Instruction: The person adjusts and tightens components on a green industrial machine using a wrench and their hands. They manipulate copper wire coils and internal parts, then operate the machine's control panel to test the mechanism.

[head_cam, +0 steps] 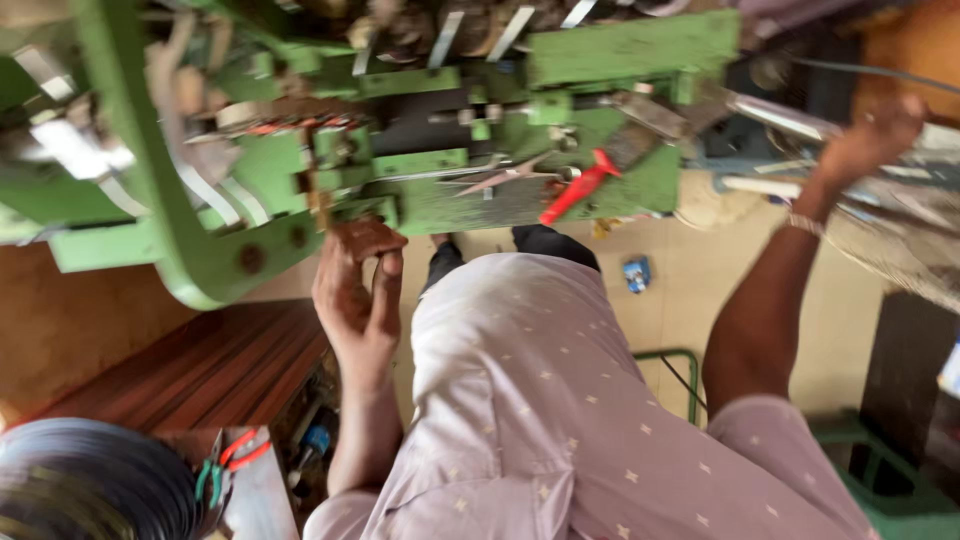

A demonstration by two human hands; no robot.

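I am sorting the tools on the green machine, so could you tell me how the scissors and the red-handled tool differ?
The scissors are bare grey metal, while the red-handled tool has a bright red handle. The scissors lie nearly level with blades slightly apart; the red-handled tool slants steeply. Both rest on the green machine, beyond the left hand.

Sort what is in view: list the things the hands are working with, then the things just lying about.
In hand:
left hand holding a small brown piece against the green machine
right hand on blurred metal parts at the machine's right end

Lying about:
scissors
red-handled tool
small blue object on the floor
coil of dark wire
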